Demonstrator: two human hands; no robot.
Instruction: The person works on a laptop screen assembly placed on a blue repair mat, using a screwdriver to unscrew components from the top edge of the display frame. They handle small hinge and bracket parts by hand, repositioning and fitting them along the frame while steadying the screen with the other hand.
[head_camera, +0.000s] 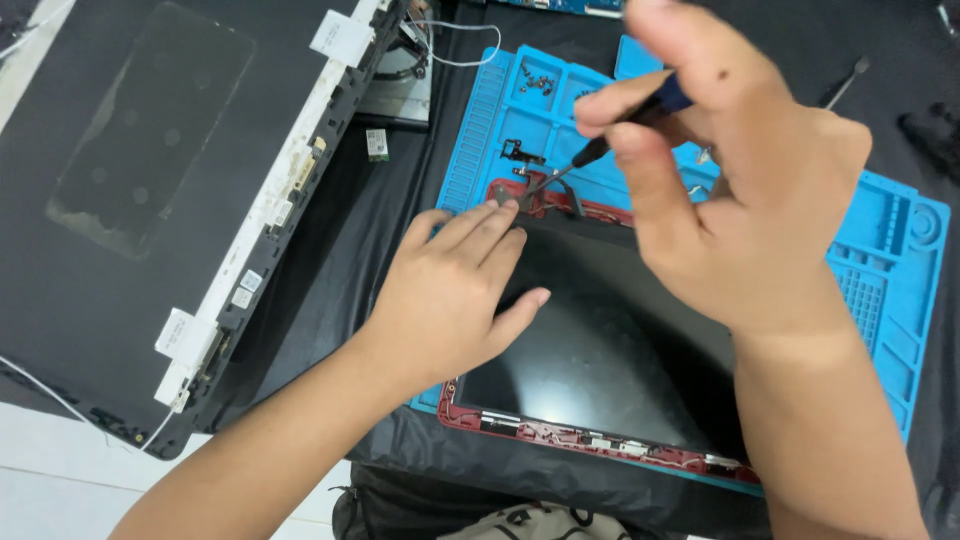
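A dark screen panel in a red frame (560, 436) lies on a blue work mat (880, 280). My left hand (450, 290) rests flat on the panel's upper left corner, fingertips touching a small metal hinge (500, 193). My right hand (730, 180) grips a screwdriver (600, 145) with a blue and black handle. Its tip points down at the hinge area beside my left fingertips.
A large black laptop lid (130, 180) with a white edge and cables lies on the left. Small screws (537, 82) sit in the mat's upper compartments. A metal pry tool (845, 85) lies at the upper right on black cloth. A small chip (377, 145) lies near the lid.
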